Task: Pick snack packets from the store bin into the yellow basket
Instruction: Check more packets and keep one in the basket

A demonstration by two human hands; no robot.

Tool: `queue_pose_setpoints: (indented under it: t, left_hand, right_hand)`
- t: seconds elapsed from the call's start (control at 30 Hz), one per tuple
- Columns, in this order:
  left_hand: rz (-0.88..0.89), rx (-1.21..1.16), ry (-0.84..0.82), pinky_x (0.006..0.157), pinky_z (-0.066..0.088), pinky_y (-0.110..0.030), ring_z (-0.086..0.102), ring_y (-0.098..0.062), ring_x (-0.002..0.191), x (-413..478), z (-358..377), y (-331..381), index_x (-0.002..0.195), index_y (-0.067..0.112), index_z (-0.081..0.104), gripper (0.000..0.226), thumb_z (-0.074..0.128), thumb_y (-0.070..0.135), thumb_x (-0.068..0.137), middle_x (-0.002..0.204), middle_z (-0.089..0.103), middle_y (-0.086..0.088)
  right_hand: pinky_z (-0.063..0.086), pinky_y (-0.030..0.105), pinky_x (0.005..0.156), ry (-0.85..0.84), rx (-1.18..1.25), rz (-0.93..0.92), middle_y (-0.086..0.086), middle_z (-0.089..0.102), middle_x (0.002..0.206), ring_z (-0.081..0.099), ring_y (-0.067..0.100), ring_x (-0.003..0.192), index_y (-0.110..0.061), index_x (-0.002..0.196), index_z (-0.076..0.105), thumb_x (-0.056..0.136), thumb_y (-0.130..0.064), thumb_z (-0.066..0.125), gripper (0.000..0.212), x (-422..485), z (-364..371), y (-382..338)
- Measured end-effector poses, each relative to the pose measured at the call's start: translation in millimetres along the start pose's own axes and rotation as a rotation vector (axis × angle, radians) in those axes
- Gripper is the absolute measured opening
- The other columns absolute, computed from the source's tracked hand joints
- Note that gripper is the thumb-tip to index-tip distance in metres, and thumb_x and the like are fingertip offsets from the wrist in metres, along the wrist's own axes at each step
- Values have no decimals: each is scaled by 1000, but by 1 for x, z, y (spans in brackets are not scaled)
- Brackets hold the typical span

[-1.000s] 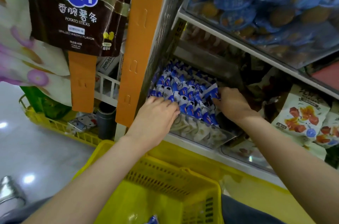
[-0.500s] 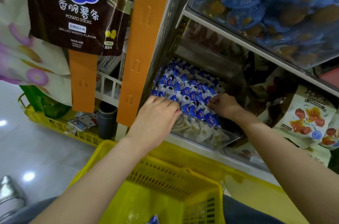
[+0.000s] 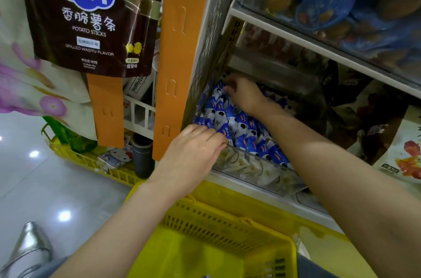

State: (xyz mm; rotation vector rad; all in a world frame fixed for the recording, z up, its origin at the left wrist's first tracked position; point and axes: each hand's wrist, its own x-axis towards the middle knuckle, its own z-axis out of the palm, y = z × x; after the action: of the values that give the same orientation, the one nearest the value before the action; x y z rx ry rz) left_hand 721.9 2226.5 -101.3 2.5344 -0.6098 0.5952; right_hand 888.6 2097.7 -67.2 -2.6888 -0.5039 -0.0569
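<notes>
A clear store bin (image 3: 262,172) on the lower shelf is full of small blue-and-white snack packets (image 3: 239,123). My left hand (image 3: 196,152) sits at the bin's front left corner, fingers curled over packets there; what lies under the palm is hidden. My right hand (image 3: 247,95) reaches deep to the bin's back left, its blurred fingers curled down onto packets. The yellow basket (image 3: 205,216) is right below the shelf, under my forearms. A bit of a blue packet shows at its bottom edge.
An orange upright post (image 3: 175,61) stands just left of the bin. A brown potato-sticks bag (image 3: 91,27) hangs at upper left. A bin of blue-lidded cups (image 3: 330,0) fills the shelf above. White fruit-print bags (image 3: 403,152) lie at right. Another yellow basket (image 3: 91,161) is on the floor at left.
My right hand has moved from the bin's right side across the packets to its back left corner. My left hand has stayed at the front corner.
</notes>
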Motion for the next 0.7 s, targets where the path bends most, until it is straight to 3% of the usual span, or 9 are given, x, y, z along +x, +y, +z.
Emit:
queue_pose_setpoints:
  t: [0.13,0.2,0.27,0.33,0.43,0.57,0.7]
  left_hand:
    - [10,-10,-5,79,50,-34,65,-20,80,2,-1,-2,92,11,68,18,51,18,89,85,69,-2]
    - [13,-20,-7,78,50,-34,64,-20,78,2,-1,-2,91,11,67,16,52,17,89,83,69,-2]
    - [8,-36,-9,78,49,-34,64,-19,79,2,-1,-2,91,12,67,18,50,18,90,84,69,-1]
    - [4,-34,-9,78,47,-33,63,-17,79,1,-1,-2,92,13,67,21,47,20,90,85,68,1]
    - [5,-30,-5,77,47,-31,62,-16,78,1,-1,-2,91,14,66,21,46,20,89,84,68,1]
    - [-2,-18,-2,79,47,-32,62,-17,78,0,0,-1,91,14,65,20,46,20,91,83,67,2]
    - [-15,12,6,82,45,-34,61,-20,80,-1,3,2,92,13,65,9,56,14,90,84,67,0]
  right_hand:
    - [42,30,81,7,-48,107,14,62,92,57,27,91,-9,91,61,92,-31,55,23,20,17,6]
    - [41,30,79,17,-40,139,15,62,92,58,27,88,-7,93,62,90,-35,57,29,28,21,8]
    - [38,30,72,-22,-38,206,4,51,70,50,15,65,-17,70,52,87,-41,60,30,35,22,8]
    - [39,28,69,-49,3,282,-3,39,60,41,11,56,-21,59,37,84,-40,63,40,41,22,5]
    - [51,33,76,-6,83,351,-1,52,69,52,15,69,-17,67,55,83,-31,66,24,41,22,6]
    - [53,38,82,62,150,347,11,66,81,59,21,75,-9,81,67,84,-24,64,15,31,19,4]
    - [48,26,71,219,272,293,9,67,96,58,17,79,-14,90,65,85,-21,63,8,8,6,-6]
